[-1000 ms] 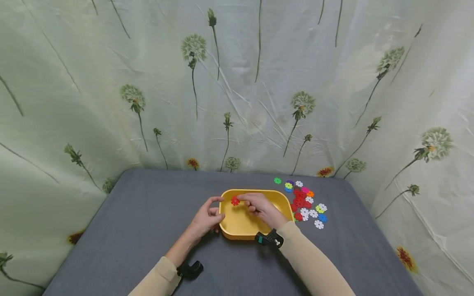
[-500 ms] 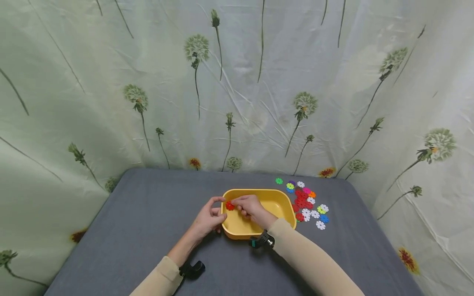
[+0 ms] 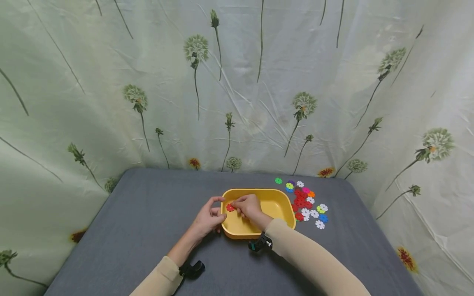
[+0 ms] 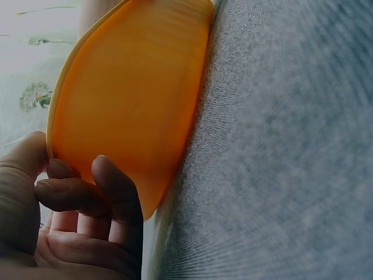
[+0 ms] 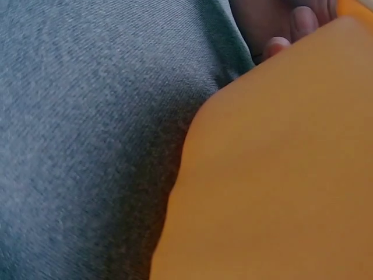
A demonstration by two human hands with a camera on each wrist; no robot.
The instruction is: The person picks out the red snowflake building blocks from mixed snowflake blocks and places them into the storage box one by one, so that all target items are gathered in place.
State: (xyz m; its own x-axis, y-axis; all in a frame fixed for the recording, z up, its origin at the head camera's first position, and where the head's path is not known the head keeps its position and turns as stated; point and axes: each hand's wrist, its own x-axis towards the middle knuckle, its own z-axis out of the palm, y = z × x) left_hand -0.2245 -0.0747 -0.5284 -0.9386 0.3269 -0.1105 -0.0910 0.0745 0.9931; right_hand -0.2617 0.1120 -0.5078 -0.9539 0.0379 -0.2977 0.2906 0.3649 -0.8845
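A yellow plastic tray (image 3: 274,201) with rounded corners sits on the grey cloth. My left hand (image 3: 207,217) holds its left end, thumb at the rim and other fingers against the outer wall; the left wrist view shows these curled fingers (image 4: 116,198) close up. Inside the tray, near its left end, is a red snowflake disc (image 3: 230,207), a flat notched plastic piece. My right hand (image 3: 251,206) reaches over the front rim, thumb and forefinger pinching the disc's right edge low over the tray floor. In the right wrist view the tray's wall (image 5: 280,157) hides the right fingers.
To the right of the tray lies a loose spread of snowflake discs: red discs (image 3: 300,202) in a cluster, white discs (image 3: 320,225), a blue disc (image 3: 323,218), a green disc (image 3: 278,181) and others. A flower-print curtain (image 3: 244,102) hangs behind the grey-covered table (image 3: 155,197).
My right hand has moved left and down inside the tray, bringing the red disc from above it to the floor near the left end. The left hand stays at the rim.
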